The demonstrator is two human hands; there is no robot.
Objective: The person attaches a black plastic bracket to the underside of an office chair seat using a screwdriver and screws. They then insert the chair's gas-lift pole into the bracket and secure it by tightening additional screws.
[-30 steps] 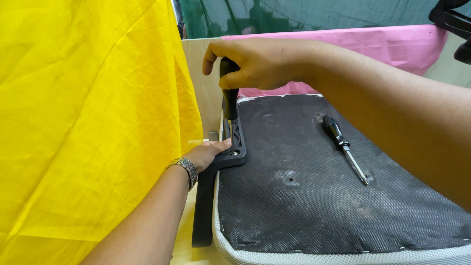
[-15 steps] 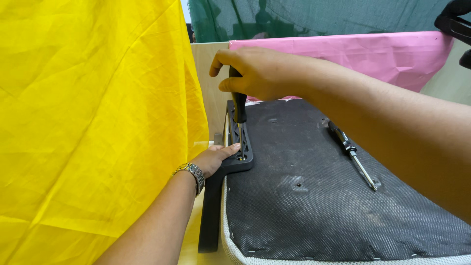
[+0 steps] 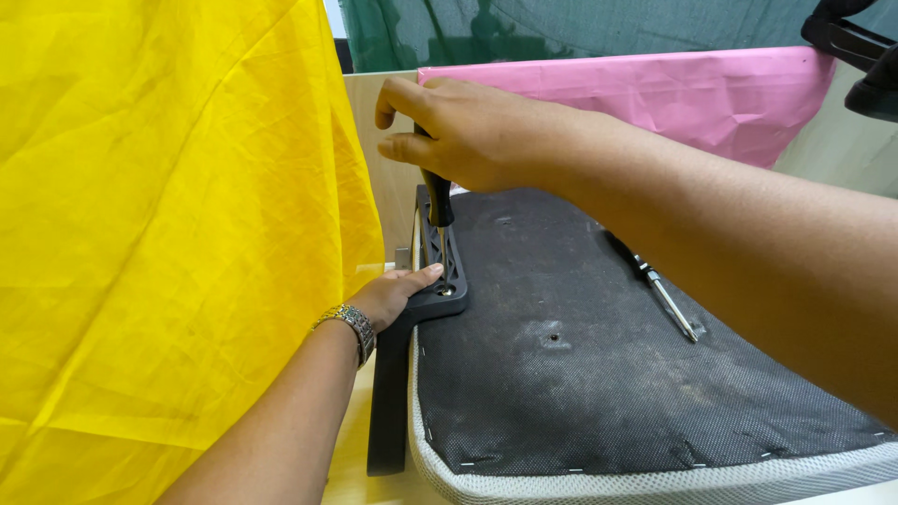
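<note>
Yellow cloth (image 3: 159, 234) hangs beside an upturned seat base (image 3: 608, 374). Since earlier, little has shifted. The left hand (image 3: 398, 295) rests flat, ungripping, against a black armrest bracket (image 3: 440, 271). Above, the right hand (image 3: 468, 131) clenches a screwdriver (image 3: 438, 210), upright, tip in the bracket. Farther right, another screwdriver (image 3: 659, 290) lies loose.
</note>
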